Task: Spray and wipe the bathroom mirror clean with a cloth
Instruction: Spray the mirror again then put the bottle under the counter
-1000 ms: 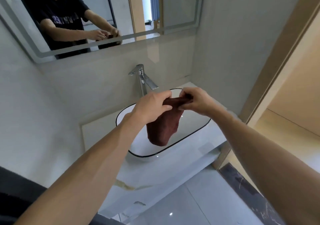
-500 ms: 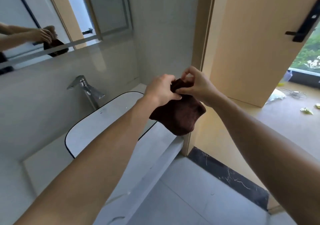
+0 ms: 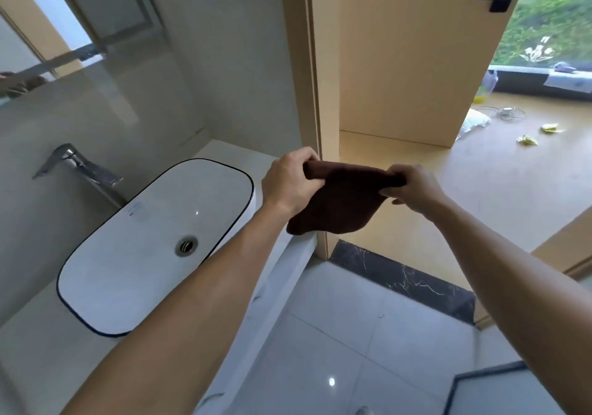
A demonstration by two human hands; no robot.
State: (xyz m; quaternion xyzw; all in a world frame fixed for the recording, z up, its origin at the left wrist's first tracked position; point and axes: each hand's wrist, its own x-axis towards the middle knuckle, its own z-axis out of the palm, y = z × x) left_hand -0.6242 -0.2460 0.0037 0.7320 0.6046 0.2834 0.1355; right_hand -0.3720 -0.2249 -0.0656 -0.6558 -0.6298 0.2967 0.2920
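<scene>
A dark brown cloth (image 3: 339, 203) hangs stretched between both hands in front of the door frame. My left hand (image 3: 290, 181) grips its left top corner. My right hand (image 3: 411, 185) pinches the right top corner. The cloth's lower edge droops over the end of the counter. The bathroom mirror (image 3: 67, 24) is at the upper left, only its lower right part in view, with a blurred reflection of hands at the far left edge. No spray bottle is in sight.
A white basin (image 3: 105, 273) with a black rim sits on the counter at left, a chrome faucet (image 3: 80, 171) behind it. The wooden door frame (image 3: 315, 94) and open door (image 3: 407, 49) stand ahead. Grey floor tiles (image 3: 336, 334) lie below; litter dots the room beyond.
My view has swung right, away from the mirror toward the doorway. My hands moved apart and spread the bunched cloth out between them, off the basin to the counter's end.
</scene>
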